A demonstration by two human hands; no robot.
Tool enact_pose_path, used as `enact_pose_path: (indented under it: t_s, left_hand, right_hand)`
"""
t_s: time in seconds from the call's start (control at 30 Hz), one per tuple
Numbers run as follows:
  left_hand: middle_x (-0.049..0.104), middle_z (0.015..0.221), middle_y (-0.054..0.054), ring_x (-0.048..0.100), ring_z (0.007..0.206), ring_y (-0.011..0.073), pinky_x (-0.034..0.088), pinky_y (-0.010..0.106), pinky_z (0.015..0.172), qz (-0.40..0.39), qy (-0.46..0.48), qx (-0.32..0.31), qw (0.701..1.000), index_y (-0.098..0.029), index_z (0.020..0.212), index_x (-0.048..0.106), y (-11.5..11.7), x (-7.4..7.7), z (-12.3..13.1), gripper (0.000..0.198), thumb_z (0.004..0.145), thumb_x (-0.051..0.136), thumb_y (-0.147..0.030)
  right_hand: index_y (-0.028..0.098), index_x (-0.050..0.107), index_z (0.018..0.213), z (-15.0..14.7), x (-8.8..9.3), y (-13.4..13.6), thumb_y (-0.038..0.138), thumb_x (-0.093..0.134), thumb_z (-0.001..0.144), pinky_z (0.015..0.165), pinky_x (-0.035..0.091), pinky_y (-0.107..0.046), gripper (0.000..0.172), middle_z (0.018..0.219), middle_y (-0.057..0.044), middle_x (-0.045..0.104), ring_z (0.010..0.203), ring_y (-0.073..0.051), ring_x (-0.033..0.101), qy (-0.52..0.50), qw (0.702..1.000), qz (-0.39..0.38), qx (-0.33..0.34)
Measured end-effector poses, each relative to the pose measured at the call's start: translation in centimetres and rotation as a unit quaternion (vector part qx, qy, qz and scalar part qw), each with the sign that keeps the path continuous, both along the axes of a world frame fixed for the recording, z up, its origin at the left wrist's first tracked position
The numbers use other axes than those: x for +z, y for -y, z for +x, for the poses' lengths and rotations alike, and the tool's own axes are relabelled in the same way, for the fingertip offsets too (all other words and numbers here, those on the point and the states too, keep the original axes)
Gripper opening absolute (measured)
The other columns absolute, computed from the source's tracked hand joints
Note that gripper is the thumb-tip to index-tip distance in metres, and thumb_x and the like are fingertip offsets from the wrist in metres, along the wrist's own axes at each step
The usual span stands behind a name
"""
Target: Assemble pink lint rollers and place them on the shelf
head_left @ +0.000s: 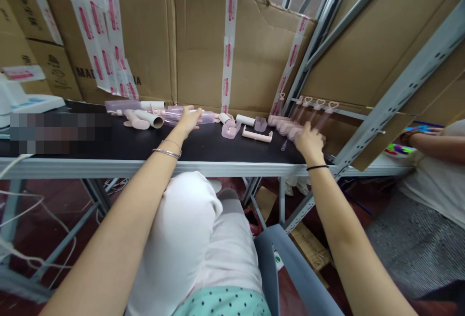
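Note:
My left hand (pixel 188 121) is open, fingers spread over a group of clear purple plastic sleeves (pixel 207 117) on the black tabletop. Whether it touches them is hard to tell. At the right, my right hand (pixel 310 140) reaches over a row of pink rounded pieces (pixel 286 126), its fingers apart and partly hidden. Clear stems topped with pink heart-shaped loops (pixel 320 103) stick up behind it. Between my hands lie a pink bracket-like handle (pixel 257 135), a white tube (pixel 245 120) and a translucent purple piece (pixel 229 129). Left of my left hand are a pink curved piece (pixel 136 120) and another white tube (pixel 150 119).
Tall cardboard (pixel 199 39) walls the back of the table (pixel 218 149). A grey metal rack post (pixel 392 93) slants up at the right. Beyond it, another person's arm (pixel 432 141) is near colourful items. A white device (pixel 32 100) stands far left.

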State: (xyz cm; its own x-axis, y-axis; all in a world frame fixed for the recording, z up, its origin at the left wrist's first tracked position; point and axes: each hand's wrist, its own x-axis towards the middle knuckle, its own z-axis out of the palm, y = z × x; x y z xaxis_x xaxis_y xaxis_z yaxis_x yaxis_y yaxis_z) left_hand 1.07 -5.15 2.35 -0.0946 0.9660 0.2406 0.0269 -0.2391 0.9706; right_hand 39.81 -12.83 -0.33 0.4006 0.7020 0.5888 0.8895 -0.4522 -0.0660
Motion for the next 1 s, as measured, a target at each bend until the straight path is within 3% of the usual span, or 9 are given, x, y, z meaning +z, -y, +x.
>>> enact_pose_path:
  t_s: [0.1,0.2,0.27,0.33,0.47,0.6,0.7,0.83,1.0]
  left_hand:
    - [0.064,0.097,0.004,0.064,0.075,0.0118,0.048,0.024,0.065,-0.004,-0.013,0.003,1.000,-0.023,0.118,0.043,0.1,0.0,-0.1,0.034,0.089,0.057,-0.033]
    - [0.064,0.104,0.006,0.063,0.075,0.0108,0.047,0.022,0.061,-0.008,-0.026,0.001,1.000,-0.021,0.120,0.041,0.2,0.1,-0.1,0.033,0.091,0.053,-0.032]
    - [0.064,0.110,0.008,0.063,0.076,0.0105,0.046,0.022,0.059,-0.010,-0.035,0.000,0.999,-0.020,0.121,0.040,0.3,0.1,-0.1,0.033,0.093,0.050,-0.032]
    - [0.063,0.114,0.009,0.064,0.078,0.0106,0.045,0.020,0.058,-0.013,-0.041,0.001,0.999,-0.020,0.121,0.040,0.2,0.1,0.0,0.032,0.093,0.050,-0.032]
    - [0.065,0.108,0.007,0.064,0.077,0.0115,0.046,0.022,0.060,-0.015,-0.038,0.005,0.999,-0.021,0.118,0.043,0.0,-0.1,-0.1,0.031,0.091,0.053,-0.032]
    - [0.065,0.103,0.007,0.063,0.075,0.0124,0.047,0.024,0.061,-0.025,-0.064,0.031,0.997,-0.020,0.117,0.047,-0.4,-0.2,-0.2,0.030,0.089,0.054,-0.028]
    - [0.065,0.105,0.010,0.064,0.085,0.0163,0.048,0.026,0.064,-0.029,-0.118,0.040,0.992,-0.018,0.113,0.051,-0.3,-0.5,-0.3,0.029,0.086,0.057,-0.027]
    - [0.064,0.117,0.013,0.063,0.103,0.0228,0.051,0.033,0.082,-0.003,-0.182,0.007,0.983,-0.017,0.104,0.057,-0.1,-1.0,-0.5,0.034,0.074,0.070,-0.025]
    - [0.061,0.125,0.018,0.058,0.117,0.0288,0.043,0.038,0.101,0.057,-0.267,0.008,0.962,-0.014,0.102,0.058,-0.4,-1.6,-1.0,0.050,0.060,0.081,-0.025]
  right_hand:
    - [0.002,0.044,0.137,-2.5,1.1,-1.7,0.012,0.032,0.090,0.101,0.042,-0.043,0.050,0.129,-0.027,0.055,0.122,-0.033,0.053,0.016,0.995,-0.008,0.095]
    - [0.007,0.051,0.135,-4.5,2.3,-3.9,0.016,0.045,0.090,0.105,0.040,-0.034,0.046,0.134,-0.019,0.057,0.125,-0.026,0.053,-0.005,0.966,-0.122,0.226]
    - [0.012,0.052,0.136,-5.8,2.8,-5.1,0.022,0.057,0.087,0.103,0.042,-0.028,0.050,0.137,-0.013,0.058,0.123,-0.022,0.056,-0.033,0.937,-0.209,0.280]
    - [0.016,0.057,0.132,-7.1,3.0,-6.0,0.026,0.063,0.084,0.097,0.045,-0.026,0.049,0.133,-0.010,0.062,0.117,-0.021,0.060,-0.042,0.922,-0.262,0.282]
    - [0.017,0.067,0.118,-10.2,3.0,-7.2,0.026,0.060,0.086,0.087,0.047,-0.027,0.035,0.122,-0.009,0.068,0.108,-0.023,0.064,0.014,0.919,-0.291,0.267]
    - [0.012,0.068,0.116,-14.1,3.3,-8.1,0.030,0.046,0.094,0.090,0.045,-0.030,0.036,0.124,-0.014,0.066,0.109,-0.026,0.063,0.048,0.899,-0.306,0.311]
    - [0.012,0.065,0.121,-17.3,3.9,-8.4,0.030,0.044,0.095,0.091,0.045,-0.033,0.038,0.126,-0.016,0.065,0.110,-0.027,0.062,0.061,0.884,-0.319,0.337]
    - [0.017,0.064,0.122,-21.0,4.6,-8.0,0.030,0.060,0.086,0.092,0.045,-0.030,0.038,0.126,-0.010,0.065,0.111,-0.025,0.061,0.067,0.859,-0.340,0.378]
    - [0.018,0.058,0.129,-22.6,3.7,-7.8,0.035,0.057,0.089,0.101,0.042,-0.031,0.044,0.133,-0.009,0.060,0.121,-0.024,0.055,0.066,0.854,-0.281,0.433]
